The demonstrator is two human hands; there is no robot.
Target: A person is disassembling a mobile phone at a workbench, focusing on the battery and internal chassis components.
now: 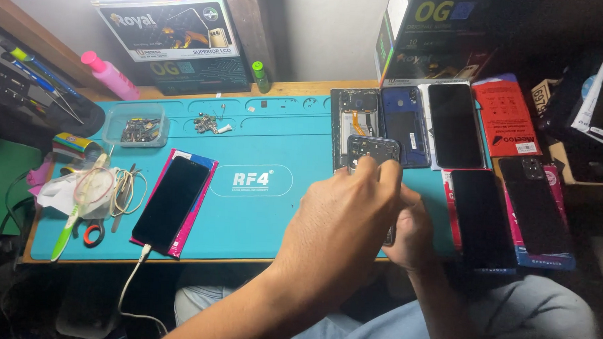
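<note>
My left hand (345, 214) reaches in from the lower left and closes over a dark phone body (373, 150), whose camera end sticks up above my fingers. My right hand (412, 239) grips the same phone from the right and below; most of the phone is hidden behind my hands. Both hands hover over the right part of a blue work mat (262, 135). Just behind the held phone lies an opened phone frame (354, 111) with an orange flex cable showing.
A black phone (171, 202) on a pink case lies left, plugged into a white cable (132, 284). More phones (455, 125) and boxes (504, 116) line the right side. A clear tray of small parts (137, 127), scissors, tools, bottles and cardboard boxes (179, 38) sit left and back.
</note>
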